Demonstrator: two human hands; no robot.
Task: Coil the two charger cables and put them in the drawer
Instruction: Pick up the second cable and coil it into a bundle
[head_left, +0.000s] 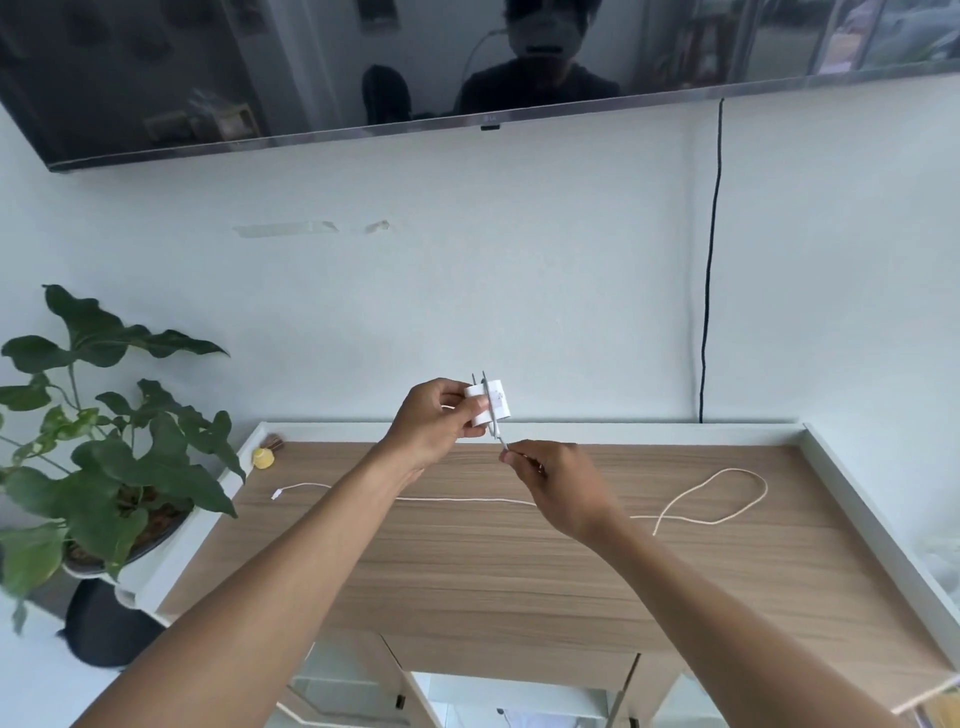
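White charger (491, 402) in left hand (431, 421)

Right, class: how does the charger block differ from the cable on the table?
The charger block is boxy and compact; the cable is long and thin. The block is gripped in the left hand, prongs up; the cable lies on the table, looped at its right. Both are pale.

Bench (519, 582): wood-grain top, raised white rim.
Wall (519, 286): pale, plain, behind the bench.
Television (260, 78): dark screen, high above the bench.
Cord (710, 270): black, hanging toward the bench's back edge.
Plant (104, 447): leafy, potted, left of the bench.
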